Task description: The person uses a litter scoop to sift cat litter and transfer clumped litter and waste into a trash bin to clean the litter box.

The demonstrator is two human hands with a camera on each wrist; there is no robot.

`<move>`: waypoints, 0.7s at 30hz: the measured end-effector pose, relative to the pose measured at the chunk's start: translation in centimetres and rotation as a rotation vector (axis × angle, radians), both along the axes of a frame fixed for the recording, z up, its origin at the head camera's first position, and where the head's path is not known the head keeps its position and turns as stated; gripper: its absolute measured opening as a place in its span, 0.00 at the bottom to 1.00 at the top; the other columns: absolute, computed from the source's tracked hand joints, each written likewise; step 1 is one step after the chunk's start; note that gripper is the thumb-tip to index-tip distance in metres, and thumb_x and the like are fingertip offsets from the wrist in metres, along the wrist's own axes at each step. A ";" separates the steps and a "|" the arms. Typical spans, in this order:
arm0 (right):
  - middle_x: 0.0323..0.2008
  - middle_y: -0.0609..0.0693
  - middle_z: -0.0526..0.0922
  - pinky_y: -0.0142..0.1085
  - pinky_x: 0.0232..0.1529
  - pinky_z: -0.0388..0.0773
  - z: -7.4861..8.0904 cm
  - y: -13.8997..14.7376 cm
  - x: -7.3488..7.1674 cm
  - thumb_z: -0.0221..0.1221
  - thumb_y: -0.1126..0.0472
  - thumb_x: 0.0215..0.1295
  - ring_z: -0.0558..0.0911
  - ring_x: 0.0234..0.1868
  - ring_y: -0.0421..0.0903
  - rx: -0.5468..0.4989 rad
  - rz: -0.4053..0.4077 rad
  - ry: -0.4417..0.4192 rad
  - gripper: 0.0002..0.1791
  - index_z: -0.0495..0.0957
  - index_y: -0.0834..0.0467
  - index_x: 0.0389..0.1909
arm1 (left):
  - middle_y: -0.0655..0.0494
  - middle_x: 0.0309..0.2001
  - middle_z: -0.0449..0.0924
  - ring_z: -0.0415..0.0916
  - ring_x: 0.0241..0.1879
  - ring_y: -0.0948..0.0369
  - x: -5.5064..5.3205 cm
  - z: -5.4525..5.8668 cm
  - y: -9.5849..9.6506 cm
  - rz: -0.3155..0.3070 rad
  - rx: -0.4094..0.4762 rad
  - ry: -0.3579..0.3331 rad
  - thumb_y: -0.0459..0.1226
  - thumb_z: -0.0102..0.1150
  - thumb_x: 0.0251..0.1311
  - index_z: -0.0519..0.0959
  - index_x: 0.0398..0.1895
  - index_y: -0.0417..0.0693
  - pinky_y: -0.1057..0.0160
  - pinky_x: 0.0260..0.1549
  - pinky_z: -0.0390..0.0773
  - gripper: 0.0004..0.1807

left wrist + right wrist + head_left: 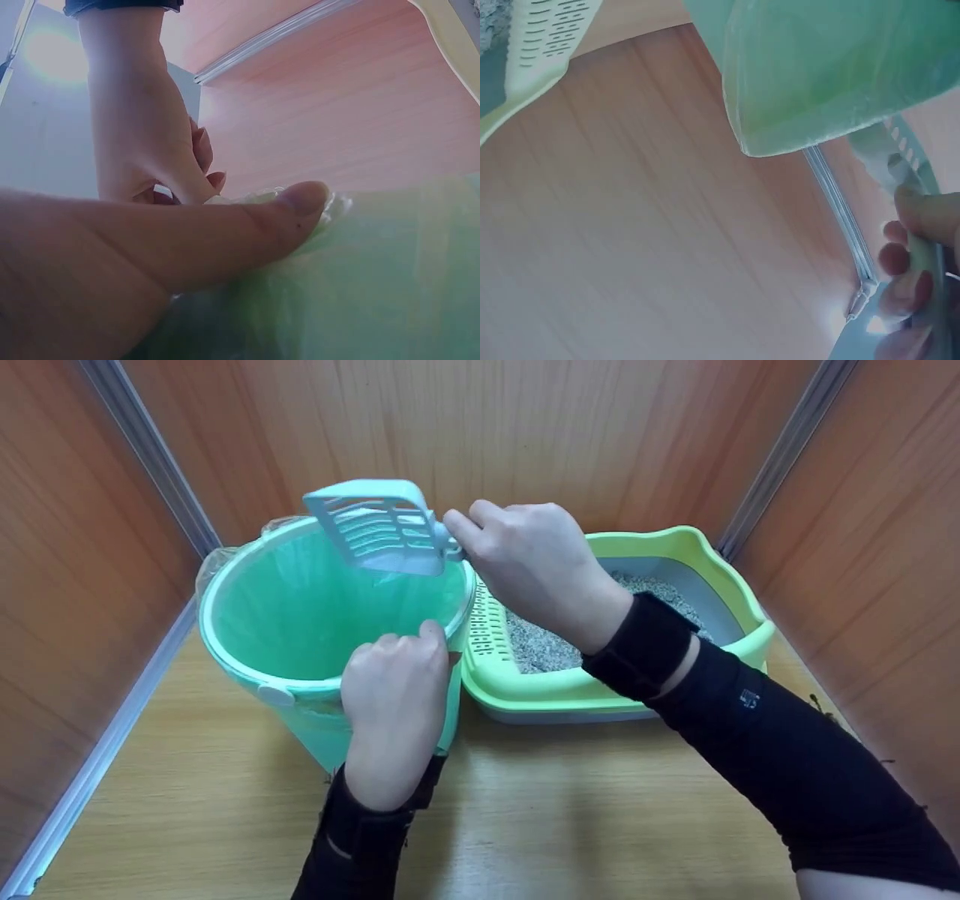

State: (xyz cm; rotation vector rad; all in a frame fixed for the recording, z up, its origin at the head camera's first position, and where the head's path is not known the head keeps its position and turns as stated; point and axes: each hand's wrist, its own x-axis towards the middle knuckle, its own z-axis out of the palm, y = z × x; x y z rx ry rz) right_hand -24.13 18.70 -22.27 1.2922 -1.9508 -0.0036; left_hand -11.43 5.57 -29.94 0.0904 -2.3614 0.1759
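Over the green bin [319, 735] at left, the slotted scoop [405, 559] is hanging above the mouth's far right part. Right hand [532, 559] is grasping its handle, fingers wrapping round. Left hand [397, 682] is gripping the bin's near right rim, thumb lying over the liner edge. Clear liner [214, 570] is bulging outside the far left rim. Litter tray [555, 690] is standing just right of bin, holding grey litter [540, 645].
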 end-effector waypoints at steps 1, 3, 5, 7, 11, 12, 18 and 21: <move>0.23 0.52 0.75 0.40 0.15 0.65 0.1 0.2 -0.1 0.56 0.67 0.76 0.67 0.15 0.47 -0.011 -0.005 -0.026 0.06 0.79 0.61 0.37 | 0.53 0.09 0.64 0.70 0.12 0.54 0.0 0.0 0.0 0.002 -0.004 0.008 0.23 0.71 0.50 0.66 0.14 0.47 0.58 0.13 0.67 0.23; 0.27 0.54 0.79 0.43 0.16 0.70 0.5 0.9 -0.4 0.59 0.63 0.77 0.70 0.16 0.49 -0.036 -0.020 -0.103 0.07 0.81 0.62 0.39 | 0.55 0.09 0.61 0.68 0.11 0.55 0.0 -0.1 -0.1 0.005 -0.012 0.020 0.18 0.60 0.46 0.64 0.13 0.48 0.58 0.13 0.66 0.21; 0.32 0.55 0.83 0.49 0.19 0.76 1.1 2.1 -0.9 0.62 0.60 0.75 0.75 0.19 0.53 -0.060 -0.060 -0.204 0.09 0.83 0.63 0.42 | 0.56 0.09 0.60 0.67 0.11 0.55 0.0 -0.2 -0.1 0.006 -0.017 0.031 0.18 0.59 0.45 0.63 0.13 0.48 0.58 0.13 0.66 0.21; 0.38 0.56 0.84 0.53 0.27 0.80 2.0 3.7 -1.6 0.62 0.57 0.75 0.80 0.26 0.55 -0.063 -0.137 -0.345 0.12 0.85 0.62 0.47 | 0.56 0.09 0.60 0.67 0.11 0.55 0.1 -0.1 -0.1 0.007 -0.016 0.031 0.22 0.70 0.51 0.63 0.13 0.48 0.58 0.13 0.66 0.25; 0.44 0.56 0.85 0.54 0.37 0.80 3.8 7.7 -4.1 0.57 0.48 0.80 0.82 0.37 0.55 -0.023 -0.356 -0.645 0.22 0.84 0.60 0.58 | 0.54 0.09 0.63 0.70 0.12 0.53 0.2 0.2 -0.2 0.014 -0.011 -0.010 0.43 0.84 0.51 0.64 0.14 0.48 0.59 0.14 0.67 0.32; 0.46 0.56 0.85 0.53 0.37 0.79 4.1 8.9 -4.9 0.56 0.46 0.80 0.81 0.38 0.54 -0.002 -0.409 -0.707 0.24 0.82 0.61 0.61 | 0.54 0.10 0.63 0.71 0.12 0.53 0.3 0.3 -0.2 0.015 -0.009 -0.017 0.46 0.84 0.49 0.64 0.14 0.48 0.59 0.15 0.67 0.32; 0.39 0.57 0.79 0.43 0.27 0.71 2.7 15.3 -10.3 0.53 0.48 0.80 0.75 0.30 0.50 0.214 -0.620 -0.985 0.24 0.72 0.65 0.58 | 0.53 0.10 0.64 0.72 0.13 0.52 0.4 0.3 -0.3 0.023 -0.011 -0.031 0.47 0.85 0.48 0.65 0.14 0.47 0.59 0.15 0.67 0.33; 0.30 0.52 0.73 0.39 0.27 0.69 0.8 17.7 -12.1 0.54 0.56 0.74 0.71 0.27 0.47 0.366 -0.688 -1.090 0.13 0.75 0.64 0.44 | 0.53 0.10 0.66 0.73 0.14 0.52 0.4 0.3 -0.3 0.028 -0.011 -0.049 0.48 0.84 0.49 0.65 0.15 0.47 0.59 0.15 0.68 0.32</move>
